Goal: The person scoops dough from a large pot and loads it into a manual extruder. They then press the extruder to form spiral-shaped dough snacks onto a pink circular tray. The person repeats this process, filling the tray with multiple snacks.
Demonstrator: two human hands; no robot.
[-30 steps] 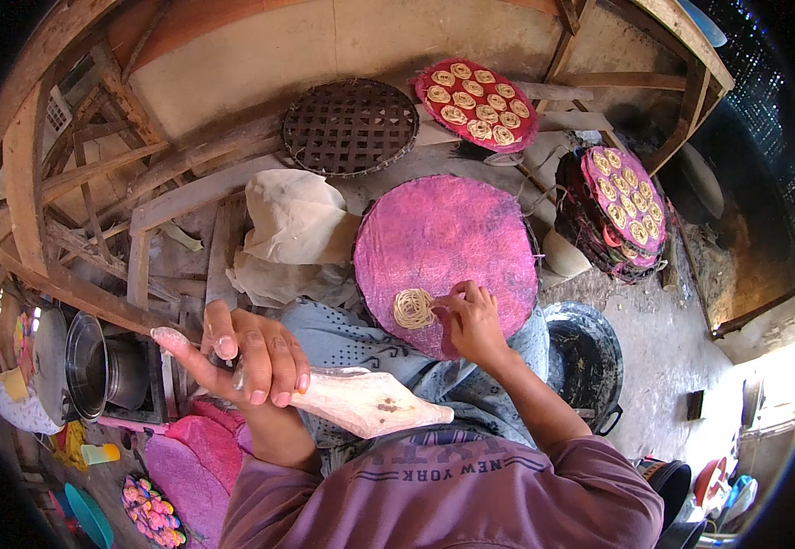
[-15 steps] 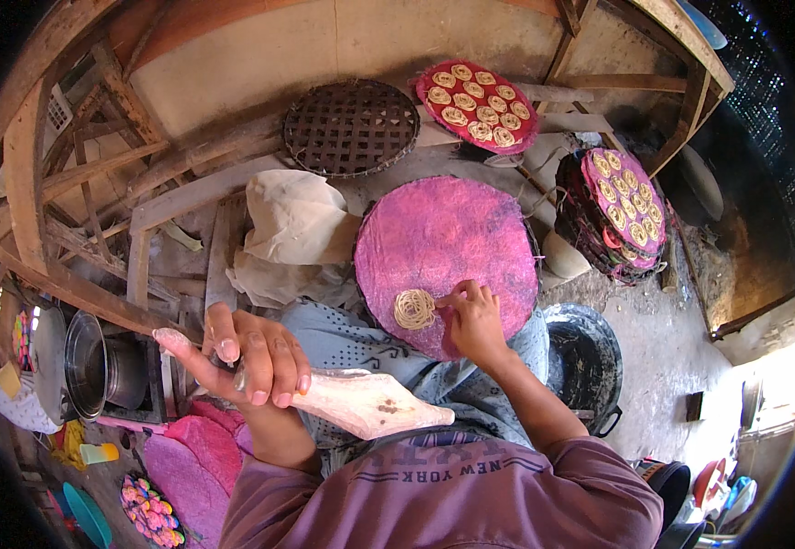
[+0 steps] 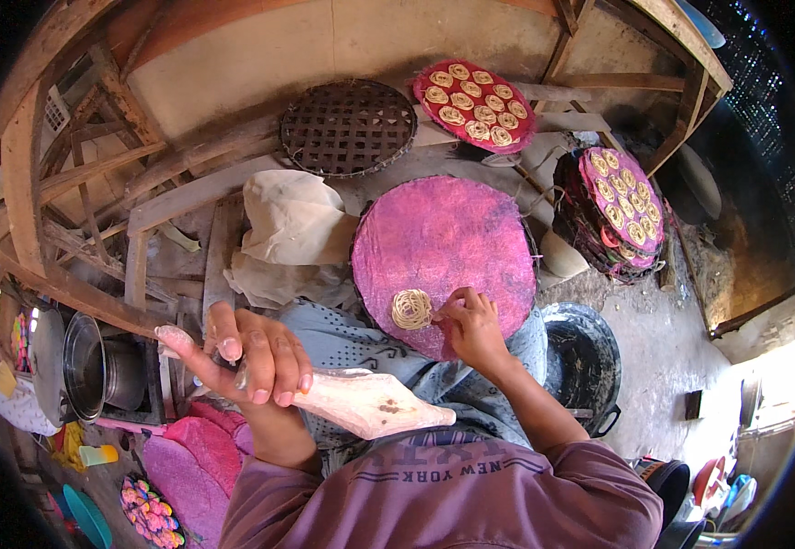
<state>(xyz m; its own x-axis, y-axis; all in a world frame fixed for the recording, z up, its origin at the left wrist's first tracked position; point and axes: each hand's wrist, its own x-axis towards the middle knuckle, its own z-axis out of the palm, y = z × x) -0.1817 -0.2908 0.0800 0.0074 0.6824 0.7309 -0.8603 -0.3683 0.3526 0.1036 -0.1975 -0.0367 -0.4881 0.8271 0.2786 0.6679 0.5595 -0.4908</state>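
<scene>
Left hand grips a pale piece; right hand, grasp unclear, at 4 o'clock of coil, tray's 7 o'clock

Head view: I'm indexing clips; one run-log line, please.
left hand: holds pale tapered object | right hand: at strand coil | strand coil: on pink tray

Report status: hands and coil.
Left hand holds pale tapered object. Right hand at right edge of coil. Coil flat on pink tray. No obstruction seen.
</scene>
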